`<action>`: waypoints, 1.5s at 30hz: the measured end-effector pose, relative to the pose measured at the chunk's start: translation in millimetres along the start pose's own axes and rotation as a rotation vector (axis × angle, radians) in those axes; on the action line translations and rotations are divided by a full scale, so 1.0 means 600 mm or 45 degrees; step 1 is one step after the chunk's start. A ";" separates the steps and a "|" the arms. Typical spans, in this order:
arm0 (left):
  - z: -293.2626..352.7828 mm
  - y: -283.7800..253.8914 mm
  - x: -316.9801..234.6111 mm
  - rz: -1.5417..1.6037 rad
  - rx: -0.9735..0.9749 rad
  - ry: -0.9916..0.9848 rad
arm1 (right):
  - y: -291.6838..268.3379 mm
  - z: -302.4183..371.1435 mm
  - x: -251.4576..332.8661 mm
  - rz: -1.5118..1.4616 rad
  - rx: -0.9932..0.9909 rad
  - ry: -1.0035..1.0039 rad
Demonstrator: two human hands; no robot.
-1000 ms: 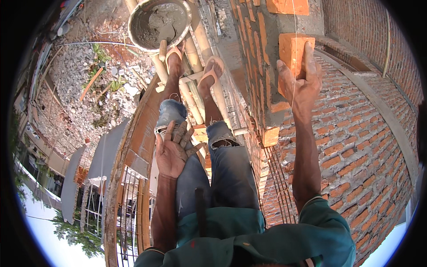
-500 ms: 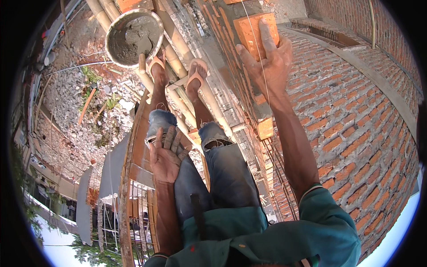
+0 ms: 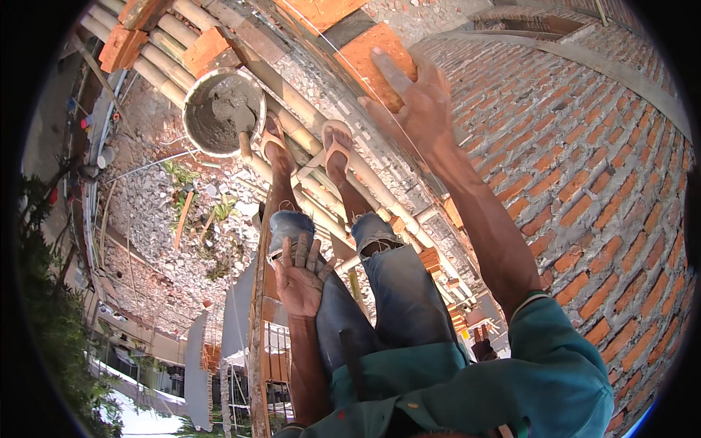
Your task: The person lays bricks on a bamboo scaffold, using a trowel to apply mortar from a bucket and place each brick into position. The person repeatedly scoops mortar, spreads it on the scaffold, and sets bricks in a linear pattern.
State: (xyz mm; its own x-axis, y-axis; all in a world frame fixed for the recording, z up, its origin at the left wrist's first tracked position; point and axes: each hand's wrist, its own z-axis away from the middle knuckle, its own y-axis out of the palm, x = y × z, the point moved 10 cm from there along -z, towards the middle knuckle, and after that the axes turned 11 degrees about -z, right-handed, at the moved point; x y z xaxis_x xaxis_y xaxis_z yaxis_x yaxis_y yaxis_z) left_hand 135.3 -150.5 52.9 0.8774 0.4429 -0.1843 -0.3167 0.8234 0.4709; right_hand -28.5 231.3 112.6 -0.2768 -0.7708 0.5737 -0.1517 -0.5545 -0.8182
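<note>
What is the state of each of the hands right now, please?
Left hand: open, palm showing, holding nothing.
Right hand: laid on an orange brick; whether it is gripping it cannot be told.

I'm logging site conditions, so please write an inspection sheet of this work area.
Surface: bamboo poles under both feet, gaps between them.
Job's things: orange brick, upper middle; bucket of grey mortar, trowel in it.
Clutter: loose bricks near the bucket; rubble on the ground below.
Hands: left hand open, palm up, empty; right hand touching the orange brick, firmness of grip unclear.
Cables: nothing seen that is clearly a cable; thin string stretched past the right hand.
Surroundings: brick wall at right; foliage far left.
</note>
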 end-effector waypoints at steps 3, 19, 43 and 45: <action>-0.001 0.010 -0.002 0.012 0.066 -0.003 | -0.017 -0.001 -0.005 -0.097 0.019 -0.027; 0.001 -0.007 -0.027 -0.115 -0.049 -0.043 | -0.104 0.132 -0.107 -0.287 -0.187 0.426; -0.014 -0.028 -0.075 -0.263 0.035 -0.178 | 0.026 -0.191 0.003 -0.317 0.280 0.307; -0.014 -0.030 -0.080 -0.259 0.030 -0.184 | 0.045 -0.192 0.001 -0.347 0.349 0.391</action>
State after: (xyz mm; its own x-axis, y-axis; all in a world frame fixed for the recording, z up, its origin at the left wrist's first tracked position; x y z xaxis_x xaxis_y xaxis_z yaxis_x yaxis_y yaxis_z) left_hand 95.8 -183.6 46.3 0.9652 0.2124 -0.1528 -0.1215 0.8811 0.4570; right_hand -142.0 252.1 86.9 -0.5347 -0.4811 0.6947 -0.0135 -0.8171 -0.5763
